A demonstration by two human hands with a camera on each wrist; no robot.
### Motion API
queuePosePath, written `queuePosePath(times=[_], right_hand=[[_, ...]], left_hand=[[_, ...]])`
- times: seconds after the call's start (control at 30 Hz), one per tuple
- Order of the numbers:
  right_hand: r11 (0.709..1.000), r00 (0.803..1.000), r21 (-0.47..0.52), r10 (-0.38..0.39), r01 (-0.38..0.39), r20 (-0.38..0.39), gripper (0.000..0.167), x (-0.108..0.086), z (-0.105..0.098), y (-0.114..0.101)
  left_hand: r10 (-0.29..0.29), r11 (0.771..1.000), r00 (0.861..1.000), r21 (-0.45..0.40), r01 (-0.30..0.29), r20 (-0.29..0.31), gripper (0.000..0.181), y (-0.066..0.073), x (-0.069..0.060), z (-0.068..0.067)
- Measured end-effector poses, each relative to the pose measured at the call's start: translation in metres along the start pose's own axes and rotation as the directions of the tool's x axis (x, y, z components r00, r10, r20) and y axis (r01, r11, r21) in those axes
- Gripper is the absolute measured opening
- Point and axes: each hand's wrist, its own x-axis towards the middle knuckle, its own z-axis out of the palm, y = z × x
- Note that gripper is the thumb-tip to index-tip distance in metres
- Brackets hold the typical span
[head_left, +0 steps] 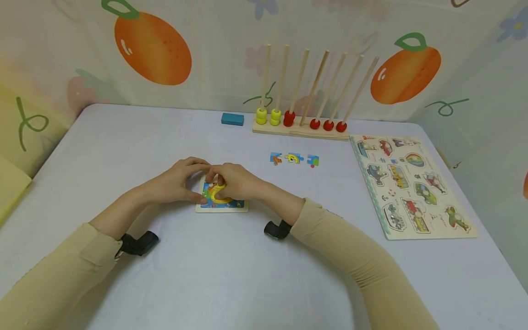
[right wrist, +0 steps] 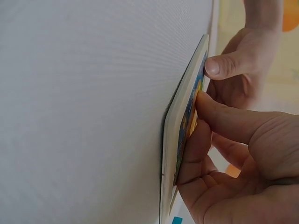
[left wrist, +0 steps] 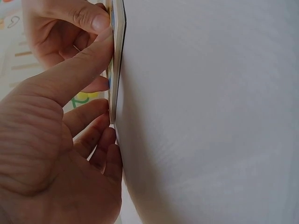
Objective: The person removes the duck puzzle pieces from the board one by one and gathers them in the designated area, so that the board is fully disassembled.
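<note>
Along the far edge of the desk (head_left: 222, 279) we have a block (head_left: 233, 119), and right of it a bead stand (head_left: 301, 131). Near the right edge lies a picture board (head_left: 406, 194), its far left corner just beside the stand's right end. Before the stand we find three puzzle pieces (head_left: 294, 158) in a row. Nearer us, left of these, lies a puzzle board (head_left: 222, 211), the left hand (head_left: 177, 183) at its left side, the right hand (head_left: 240, 181) over its far right corner
</note>
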Motion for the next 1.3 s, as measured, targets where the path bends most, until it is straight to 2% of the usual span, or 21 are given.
queuePosePath(times=[0.4, 0.8, 1.3], right_hand=[[1.000, 1.000, 0.003, -0.001, 0.001, -0.018, 0.038, 0.0003, 0.0002, 0.0007], [1.000, 0.999, 0.007, -0.018, 0.019, -0.031, 0.038, 0.0005, 0.0000, 0.0001], [1.000, 0.999, -0.004, -0.021, 0.021, -0.047, 0.040, -0.0003, 0.0008, -0.0032]], left_hand=[[-0.016, 1.000, 1.000, 0.000, 0.016, 0.004, 0.075, -0.0006, 0.0005, 0.0000], [-0.030, 1.000, 1.000, -0.010, 0.030, 0.003, 0.075, 0.0053, -0.0013, -0.0021], [-0.025, 1.000, 1.000, -0.005, 0.025, -0.001, 0.077, 0.0050, -0.0009, -0.0019]])
